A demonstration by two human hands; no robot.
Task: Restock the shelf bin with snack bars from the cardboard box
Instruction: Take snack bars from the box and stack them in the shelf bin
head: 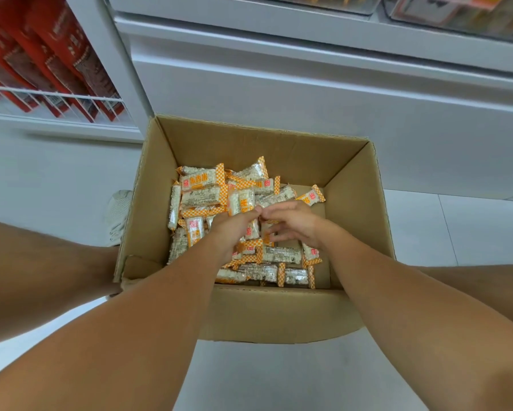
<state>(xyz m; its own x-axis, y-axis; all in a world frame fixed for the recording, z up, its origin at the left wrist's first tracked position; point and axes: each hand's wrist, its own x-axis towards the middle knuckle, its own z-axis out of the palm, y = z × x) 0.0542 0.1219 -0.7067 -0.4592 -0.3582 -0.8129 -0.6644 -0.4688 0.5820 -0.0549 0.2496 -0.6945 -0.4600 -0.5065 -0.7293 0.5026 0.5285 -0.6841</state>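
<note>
An open cardboard box (356, 200) stands on the floor in front of a white shelf unit. A pile of snack bars (201, 191) in clear wrappers with orange checkered ends fills its bottom. Both my hands reach down into the box and meet over the middle of the pile. My left hand (231, 232) has its fingers curled round some bars, thumb tip up against the right hand. My right hand (296, 223) curls its fingers over bars beneath it. What lies under the palms is hidden.
Clear plastic bins (427, 10) sit on the shelf at the top right, partly cut off. A wire-fronted rack of red packets (56, 69) stands at the upper left. A pale shoe (118, 215) rests beside the box's left wall. White floor tiles surround the box.
</note>
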